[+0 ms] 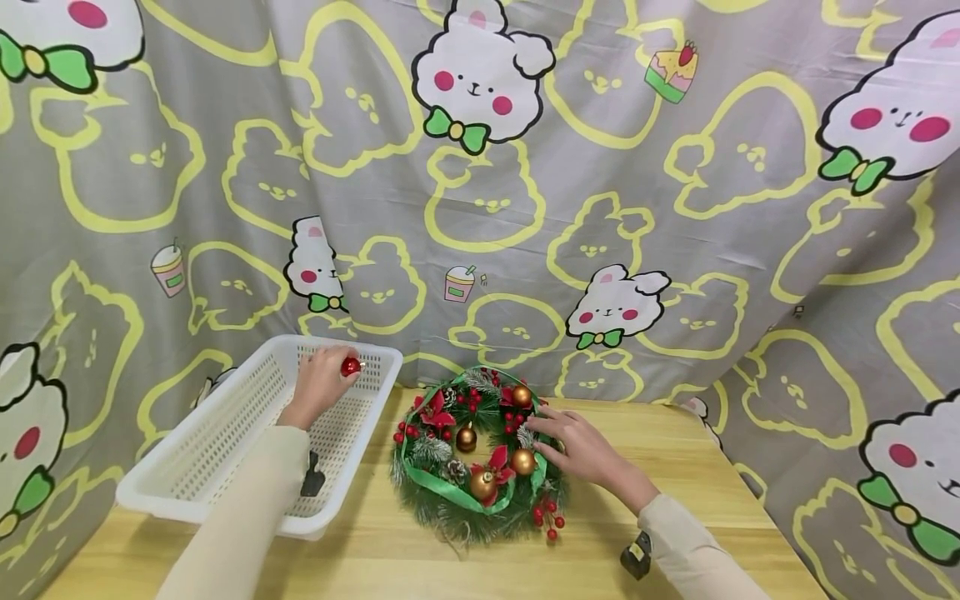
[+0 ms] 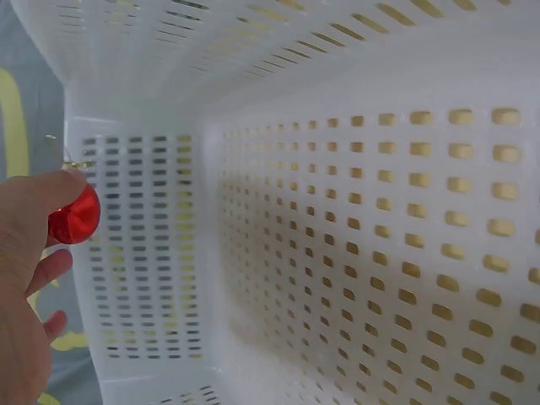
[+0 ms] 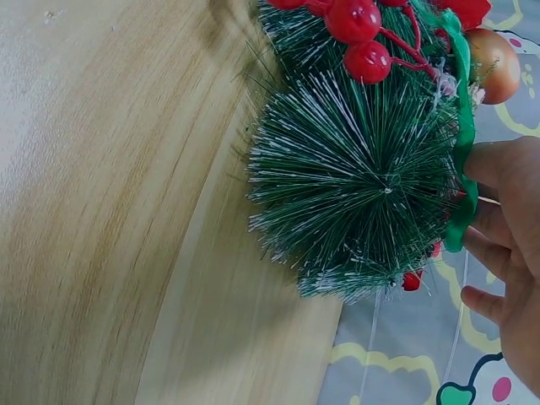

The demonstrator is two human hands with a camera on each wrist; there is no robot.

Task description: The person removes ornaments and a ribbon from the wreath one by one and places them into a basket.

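My left hand (image 1: 322, 379) pinches a shiny red bauble (image 1: 350, 367) above the far end of a white plastic basket (image 1: 390, 367). In the left wrist view the bauble (image 2: 78, 215) shows a gold cap and wire loop, with the thumb over it. A green pine wreath (image 1: 480, 521) lies on the table, dressed with gold baubles (image 1: 522, 461), red berries, red flowers and pine cones. Loose green ribbon (image 1: 442, 492) runs around its top. My right hand (image 1: 581, 446) rests on the wreath's right side, fingers extended. Its fingertips touch by the ribbon (image 3: 462, 110) in the right wrist view.
The perforated basket stands left of the wreath on a wooden table (image 1: 360, 558); its visible inside holds nothing. A grey patterned curtain (image 1: 495, 275) hangs right behind the table and along both sides. Red berries (image 1: 550, 521) stick out at the wreath's lower right.
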